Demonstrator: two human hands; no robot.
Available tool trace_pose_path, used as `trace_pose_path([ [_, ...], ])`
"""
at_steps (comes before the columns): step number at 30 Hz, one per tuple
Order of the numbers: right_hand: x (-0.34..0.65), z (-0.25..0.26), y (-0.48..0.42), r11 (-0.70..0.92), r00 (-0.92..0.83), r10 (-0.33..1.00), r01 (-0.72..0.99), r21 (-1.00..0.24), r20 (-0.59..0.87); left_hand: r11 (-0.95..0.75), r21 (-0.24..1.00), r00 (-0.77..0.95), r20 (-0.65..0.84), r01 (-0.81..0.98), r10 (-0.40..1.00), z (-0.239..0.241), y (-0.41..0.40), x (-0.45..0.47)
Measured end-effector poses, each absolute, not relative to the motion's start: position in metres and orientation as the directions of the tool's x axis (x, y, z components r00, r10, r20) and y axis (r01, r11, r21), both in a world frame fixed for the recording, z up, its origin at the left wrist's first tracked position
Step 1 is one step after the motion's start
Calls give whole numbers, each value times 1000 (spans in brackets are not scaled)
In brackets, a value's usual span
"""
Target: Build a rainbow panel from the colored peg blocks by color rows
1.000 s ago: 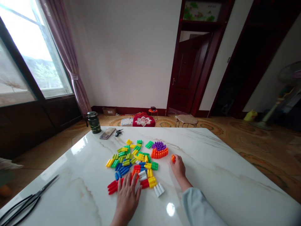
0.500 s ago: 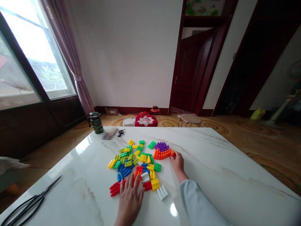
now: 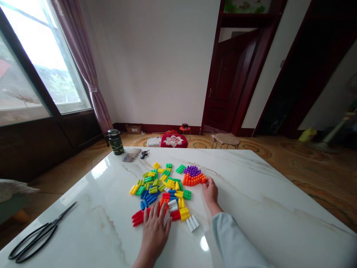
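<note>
Spread fingers of my left hand (image 3: pixel 156 223) lie flat over red bullet-shaped toy blocks (image 3: pixel 137 217) at the near edge of a loose pile. Closed at the fingertips, my right hand (image 3: pixel 211 191) grips the right end of the orange toy blocks (image 3: pixel 193 180), which stand upright side by side. Purple toy blocks (image 3: pixel 192 171) stand directly behind the orange ones. My fingers partly hide the last orange block. Between the hands lie yellow blocks (image 3: pixel 184 214), white blocks (image 3: pixel 192 223), blue blocks (image 3: pixel 151 200) and green blocks (image 3: pixel 187 194).
Long-bladed black scissors (image 3: pixel 41 234) lie on the left of the marble-patterned table (image 3: pixel 251 208). A camouflage flask (image 3: pixel 115 142), a blurred-out item (image 3: pixel 131 155) and keys (image 3: pixel 144 154) sit at the far left. Beyond the table stand a red floral stool (image 3: pixel 174 140) and a round stool (image 3: pixel 226 140).
My right fingertips have brought the end orange block in against the row of orange ones. The left hand stays over the red blocks. The view has shifted slightly.
</note>
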State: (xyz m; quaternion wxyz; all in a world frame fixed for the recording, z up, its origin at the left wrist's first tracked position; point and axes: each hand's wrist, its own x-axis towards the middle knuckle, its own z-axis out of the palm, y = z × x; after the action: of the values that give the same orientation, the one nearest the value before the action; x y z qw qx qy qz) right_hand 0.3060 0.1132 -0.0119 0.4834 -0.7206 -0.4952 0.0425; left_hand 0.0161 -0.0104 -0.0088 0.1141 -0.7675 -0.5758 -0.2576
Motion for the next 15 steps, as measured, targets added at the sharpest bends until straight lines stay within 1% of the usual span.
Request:
trace_pose_path([
  [4,302,-6,100,-27,530,719,668,-743,450,-306,158,187,513,939,838,-3,-13,19],
  [7,295,-5,80,39,501,700,684,-729,508,-297,180,176,493,938,852,3,-16,21],
  [12,271,-5,30,174,365,750,696,-696,552,-277,232,143,469,932,872,11,-20,24],
  [15,252,-1,3,269,248,758,723,-636,603,-267,269,118,466,925,877,15,-20,25],
])
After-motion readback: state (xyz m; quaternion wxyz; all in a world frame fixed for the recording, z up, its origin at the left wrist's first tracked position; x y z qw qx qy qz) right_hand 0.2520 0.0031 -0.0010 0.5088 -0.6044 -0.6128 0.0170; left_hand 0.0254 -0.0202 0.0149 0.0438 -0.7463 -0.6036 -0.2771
